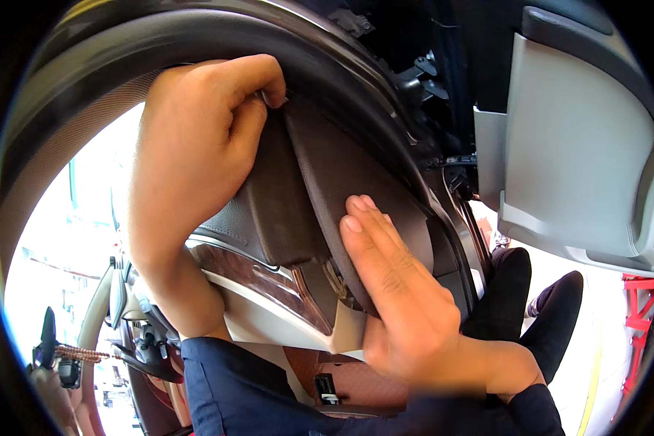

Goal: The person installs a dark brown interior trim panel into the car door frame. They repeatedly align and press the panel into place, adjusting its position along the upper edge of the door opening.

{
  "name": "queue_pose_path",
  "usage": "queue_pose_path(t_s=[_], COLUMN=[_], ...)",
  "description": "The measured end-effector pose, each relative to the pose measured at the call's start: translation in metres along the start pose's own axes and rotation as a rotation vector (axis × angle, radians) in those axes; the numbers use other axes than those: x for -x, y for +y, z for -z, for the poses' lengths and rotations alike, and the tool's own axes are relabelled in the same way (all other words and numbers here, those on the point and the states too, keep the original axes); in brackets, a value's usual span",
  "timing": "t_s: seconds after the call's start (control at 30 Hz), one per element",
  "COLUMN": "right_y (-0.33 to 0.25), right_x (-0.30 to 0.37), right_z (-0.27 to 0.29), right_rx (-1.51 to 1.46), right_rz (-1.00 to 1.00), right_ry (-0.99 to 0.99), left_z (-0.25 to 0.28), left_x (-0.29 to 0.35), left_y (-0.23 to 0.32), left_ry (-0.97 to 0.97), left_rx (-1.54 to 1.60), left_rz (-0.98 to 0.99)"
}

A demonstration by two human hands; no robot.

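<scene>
Two dark brown trim pieces meet along a seam inside a vehicle's door opening. My left hand (203, 123) is bent over their upper end, thumb and forefinger pinched at the top of the seam, the other fingers hidden. Lower down, my right hand (403, 298) lies against the curved dark brown trim panel (370, 174), fingers stretched out and flat along its edge. Between the hands is the other piece, a straight dark brown strip (283, 211). At its lower end a gap shows a rough tan edge (334, 280), next to the wood-grain trim (261, 280).
A black rubber door seal (327, 62) arches over the trim. To the right stands a grey padded panel (574, 145), with black trouser legs (512, 291) below it. Exposed metal parts (421, 76) show at the top. A red stand (643, 301) is at the far right.
</scene>
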State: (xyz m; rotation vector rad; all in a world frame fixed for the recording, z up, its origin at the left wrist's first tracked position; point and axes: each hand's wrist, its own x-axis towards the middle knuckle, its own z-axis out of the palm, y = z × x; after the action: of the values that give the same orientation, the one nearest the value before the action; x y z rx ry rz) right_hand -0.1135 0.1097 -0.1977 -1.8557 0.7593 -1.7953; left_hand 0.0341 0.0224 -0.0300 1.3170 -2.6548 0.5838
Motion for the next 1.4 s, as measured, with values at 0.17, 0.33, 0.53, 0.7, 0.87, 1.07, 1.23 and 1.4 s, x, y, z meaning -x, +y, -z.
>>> queue_pose_path(t_s=[0.17, 0.33, 0.53, 0.7, 0.87, 1.07, 1.23, 1.4], right_y=[0.001, 0.017, 0.018, 0.025, 0.027, 0.033, 0.030, 0.032], right_x=[-0.005, -0.001, 0.000, -0.001, 0.000, 0.006, 0.010, 0.039], right_z=[0.002, 0.001, 0.004, 0.007, 0.006, 0.004, 0.007, 0.018], right_rx=[-0.019, -0.060, -0.126, -0.126, -0.089, -0.115, -0.223, -0.151], right_rz=[0.030, 0.044, 0.034, 0.054, 0.104, 0.113, 0.028, 0.034], right_ry=[0.003, 0.023, 0.016, -0.010, 0.030, -0.047, -0.045, -0.099], left_z=[0.011, 0.003, 0.002, -0.001, -0.005, 0.000, 0.040, 0.040], left_x=[-0.001, -0.008, -0.008, -0.009, -0.009, -0.010, -0.047, -0.047], left_y=[-0.001, 0.006, 0.011, 0.010, -0.005, 0.007, 0.059, 0.061], left_ry=[-0.033, -0.109, -0.364, -0.344, -0.333, -0.444, -0.615, -0.568], left_rx=[-0.052, 0.225, 0.160, 0.134, 0.309, 0.178, 0.071, 0.122], left_rz=[-0.063, -0.313, -0.190, -0.100, -0.202, -0.107, 0.179, 0.258])
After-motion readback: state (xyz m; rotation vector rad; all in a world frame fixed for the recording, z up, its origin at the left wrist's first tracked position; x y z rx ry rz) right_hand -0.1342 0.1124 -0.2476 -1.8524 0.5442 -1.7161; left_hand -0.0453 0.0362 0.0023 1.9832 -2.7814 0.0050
